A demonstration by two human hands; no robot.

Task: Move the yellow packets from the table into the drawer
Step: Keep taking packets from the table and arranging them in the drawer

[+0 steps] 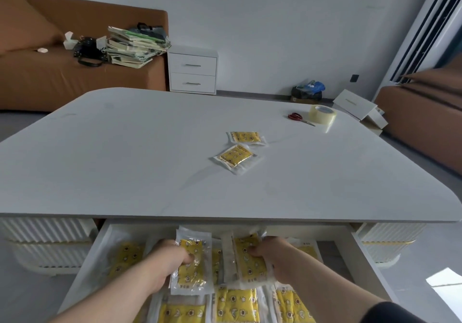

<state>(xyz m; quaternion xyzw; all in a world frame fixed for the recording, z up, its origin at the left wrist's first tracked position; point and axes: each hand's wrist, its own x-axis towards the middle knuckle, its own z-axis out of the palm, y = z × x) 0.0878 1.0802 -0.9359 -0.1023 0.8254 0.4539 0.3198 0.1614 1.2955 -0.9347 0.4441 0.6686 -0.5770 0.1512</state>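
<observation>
On my feed, the left hand [172, 257] has its thumb and fingers [188, 258] pinching a yellow star-printed packet in a clear plastic sleeve [191, 270], held nearly upright. Just beside it, the right hand [273, 255] pinches a second yellow packet [250, 260] the same way. Its fingertips curl over the sleeve's edge, though I cannot tell how the fingers hidden behind the sleeve lie.

Both packets hang low inside the open white drawer [85, 267], whose walls run to either side of the fingers. Beneath the knuckles and nearer to me lie many more yellow packets [235, 305], already stowed flat. Others show to either side of the hands.

Beyond the fingers, up on the white rounded tabletop [125, 160], two are left: an angled yellow packet [235, 157] and a level yellow packet [246, 137] just behind it, touching or nearly so. Farther past them, off to the right, red-handled scissors [296, 117] sit beside a roll of clear tape [322, 114].

I judge the job mostly done. This pair needs releasing into the drawer, then one more reach should take the last two.
</observation>
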